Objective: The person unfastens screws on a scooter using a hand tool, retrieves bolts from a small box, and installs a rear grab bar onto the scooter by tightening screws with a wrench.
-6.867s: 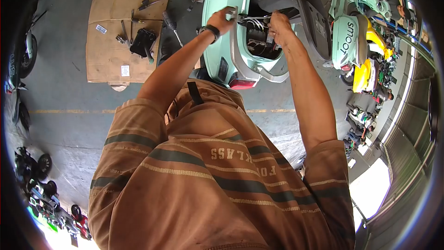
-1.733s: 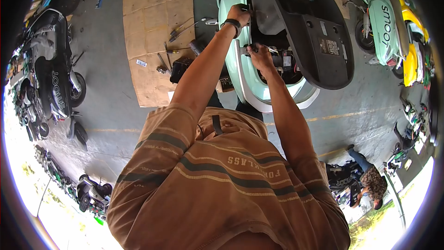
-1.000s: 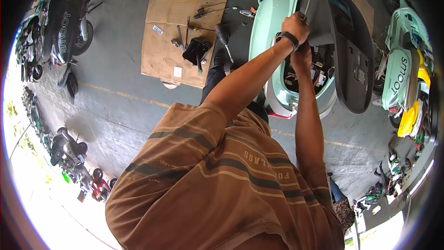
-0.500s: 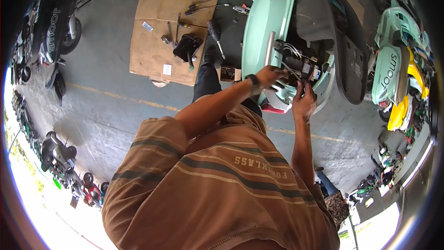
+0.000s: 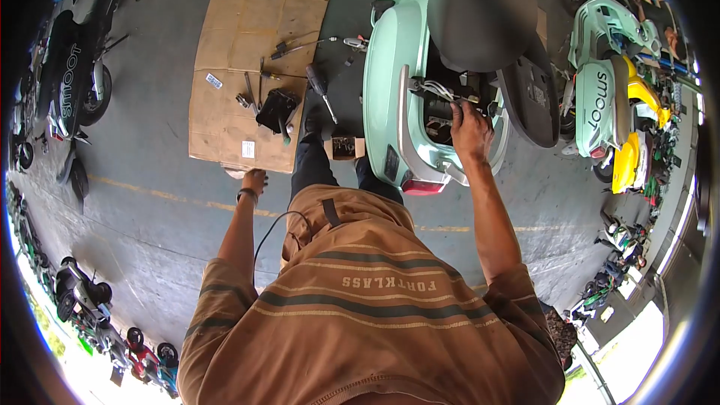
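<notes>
My right hand [image 5: 472,133] is at the open compartment of a mint-green scooter [image 5: 386,105], near white cables [image 5: 437,90]. Its fingers are bent together at the tips, and what they hold, if anything, is hidden. My left hand [image 5: 256,181], with a dark band at the wrist, hangs low beside the near edge of a cardboard sheet [image 5: 225,127]. Its fingers look curled, and I cannot make out anything in them. On the cardboard lie a black part [image 5: 277,109] and several tools. A large screwdriver [image 5: 321,93] lies across its right edge.
A small open box [image 5: 345,148] stands between the cardboard and the scooter. The scooter's dark seat [image 5: 531,97] is tilted to the right, partly behind a blurred dark shape [image 5: 484,11]. More scooters stand at right [image 5: 600,116] and a black one [image 5: 71,82] at left.
My left hand has left the scooter compartment, where a thin rod-like tool showed between the hands, and dropped to the left by the cardboard. My right hand stays at the compartment. The view has shifted.
</notes>
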Motion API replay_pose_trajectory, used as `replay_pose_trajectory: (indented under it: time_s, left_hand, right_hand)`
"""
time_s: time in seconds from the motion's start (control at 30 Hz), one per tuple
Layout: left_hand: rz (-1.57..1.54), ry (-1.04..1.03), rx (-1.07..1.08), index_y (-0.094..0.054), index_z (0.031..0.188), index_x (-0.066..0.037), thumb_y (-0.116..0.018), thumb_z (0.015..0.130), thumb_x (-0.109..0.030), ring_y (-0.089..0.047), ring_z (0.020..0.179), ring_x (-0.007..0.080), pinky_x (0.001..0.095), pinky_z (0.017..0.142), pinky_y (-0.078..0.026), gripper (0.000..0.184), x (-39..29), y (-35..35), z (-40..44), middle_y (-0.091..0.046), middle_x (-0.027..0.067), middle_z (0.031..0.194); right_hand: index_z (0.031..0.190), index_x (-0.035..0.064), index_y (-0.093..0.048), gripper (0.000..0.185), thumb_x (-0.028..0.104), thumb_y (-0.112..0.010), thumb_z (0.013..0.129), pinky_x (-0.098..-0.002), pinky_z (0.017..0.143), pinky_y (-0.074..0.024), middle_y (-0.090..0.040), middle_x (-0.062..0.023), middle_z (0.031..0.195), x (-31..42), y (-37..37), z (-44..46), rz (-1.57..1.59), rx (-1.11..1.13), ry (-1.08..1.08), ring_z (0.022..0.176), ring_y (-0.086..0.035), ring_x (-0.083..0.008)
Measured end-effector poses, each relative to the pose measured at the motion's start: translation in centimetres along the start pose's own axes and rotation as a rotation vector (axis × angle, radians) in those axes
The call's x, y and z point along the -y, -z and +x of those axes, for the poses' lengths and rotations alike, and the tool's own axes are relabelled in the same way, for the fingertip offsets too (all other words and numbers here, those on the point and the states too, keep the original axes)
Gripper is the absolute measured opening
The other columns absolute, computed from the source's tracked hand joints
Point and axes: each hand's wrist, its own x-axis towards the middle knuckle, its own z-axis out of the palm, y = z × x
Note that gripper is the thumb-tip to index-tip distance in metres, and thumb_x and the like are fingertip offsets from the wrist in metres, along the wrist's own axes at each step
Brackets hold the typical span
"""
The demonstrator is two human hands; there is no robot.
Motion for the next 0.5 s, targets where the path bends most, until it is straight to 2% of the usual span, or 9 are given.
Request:
replay_pose_trajectory:
  time_s: [0.1, 0.13, 0.2, 0.23, 0.37, 0.4, 0.43, 0.47, 0.5]
  left_hand:
    - [-0.089, 0.124, 0.022, -0.06, 0.108, -0.01, -0.053, 0.087, -0.027, -0.063, 0.074, 0.0186, 0.0393, 0.057, -0.046, 0.028, 5.0, 0.3, 0.4, -0.066, 0.0046, 0.091]
    - [-0.103, 0.168, 0.06, -0.057, 0.113, -0.012, -0.053, 0.09, -0.032, -0.064, 0.087, 0.0241, 0.048, 0.07, -0.048, 0.03, 5.9, 0.2, 0.3, -0.066, 0.0059, 0.101]
    - [-0.202, 0.19, 0.113, -0.056, 0.113, -0.015, -0.053, 0.091, -0.03, -0.064, 0.087, 0.0273, 0.0533, 0.072, -0.046, 0.027, 8.5, -0.1, 1.3, -0.066, 0.0077, 0.103]
    - [-0.188, 0.171, 0.086, -0.06, 0.111, -0.013, -0.054, 0.088, -0.027, -0.064, 0.074, 0.0203, 0.0417, 0.06, -0.048, 0.027, 7.9, -0.3, 0.2, -0.066, 0.0049, 0.092]
    - [-0.143, 0.164, 0.122, -0.063, 0.107, -0.014, -0.053, 0.088, -0.026, -0.064, 0.076, 0.0169, 0.0408, 0.06, -0.049, 0.025, 6.0, 0.2, -0.1, -0.066, 0.0046, 0.092]
    - [-0.042, 0.115, 0.107, -0.064, 0.105, -0.012, -0.054, 0.086, -0.027, -0.067, 0.08, 0.023, 0.0433, 0.065, -0.051, 0.026, 6.1, 0.5, 1.5, -0.068, 0.0089, 0.094]
    - [0.1, -0.077, 0.022, -0.064, 0.104, -0.011, -0.055, 0.085, -0.028, -0.066, 0.084, 0.0276, 0.043, 0.07, -0.052, 0.027, 7.8, 0.4, 4.7, -0.069, 0.0118, 0.096]
    - [0.247, -0.269, -0.065, -0.065, 0.103, -0.01, -0.057, 0.084, -0.029, -0.066, 0.088, 0.0321, 0.0427, 0.074, -0.052, 0.028, 5.4, 1.0, 4.9, -0.069, 0.0147, 0.097]
    - [0.352, -0.351, -0.095, -0.064, 0.104, -0.01, -0.057, 0.084, -0.029, -0.064, 0.091, 0.0352, 0.0423, 0.078, -0.052, 0.028, 3.0, 1.4, 5.1, -0.068, 0.0166, 0.098]
  right_hand:
    - [0.09, 0.0071, -0.063, 0.024, 0.03, -0.054, 0.092, -0.0418, 0.073, -0.0482, -0.067, -0.0114, 0.082, 0.4, 0.0, 0.7, -0.026, -0.041, 0.048, 0.074, -0.064, -0.0321]
    - [0.089, 0.0071, -0.063, 0.025, 0.03, -0.054, 0.092, -0.042, 0.074, -0.048, -0.067, -0.0114, 0.082, 0.8, 0.2, 1.0, -0.058, -0.015, 0.055, 0.074, -0.064, -0.0323]
    - [0.088, 0.007, -0.063, 0.026, 0.031, -0.055, 0.091, -0.0429, 0.074, -0.0475, -0.067, -0.0123, 0.081, 1.7, 0.8, 1.0, -0.057, 0.004, 0.046, 0.075, -0.064, -0.0333]
    - [0.088, 0.0072, -0.063, 0.026, 0.031, -0.055, 0.091, -0.0431, 0.075, -0.0474, -0.067, -0.0128, 0.081, 1.9, 0.8, 0.8, -0.072, -0.002, 0.052, 0.075, -0.064, -0.0339]
    - [0.094, 0.008, -0.061, 0.023, 0.03, -0.055, 0.092, -0.0462, 0.071, -0.0485, -0.067, -0.0167, 0.084, 3.6, 2.6, -0.4, 0.027, 0.023, -0.037, 0.077, -0.063, -0.0374]
    - [0.093, 0.0072, -0.061, 0.024, 0.03, -0.055, 0.091, -0.0473, 0.068, -0.0488, -0.066, -0.018, 0.085, 4.6, 3.9, -1.0, 0.054, 0.035, -0.098, 0.075, -0.063, -0.0389]
    - [0.091, 0.0054, -0.061, 0.025, 0.03, -0.056, 0.091, -0.0481, 0.066, -0.0487, -0.066, -0.0192, 0.084, 5.3, 4.8, -1.9, 0.088, 0.033, -0.161, 0.073, -0.062, -0.0399]
    - [0.09, 0.0036, -0.061, 0.027, 0.03, -0.056, 0.091, -0.0488, 0.065, -0.0486, -0.065, -0.0203, 0.083, 5.7, 5.3, -2.8, 0.126, 0.03, -0.228, 0.072, -0.062, -0.041]
    - [0.089, 0.0024, -0.06, 0.027, 0.029, -0.057, 0.091, -0.0482, 0.065, -0.0487, -0.065, -0.0207, 0.082, 5.8, 5.6, -4.0, 0.175, -0.036, -0.199, 0.071, -0.062, -0.0411]
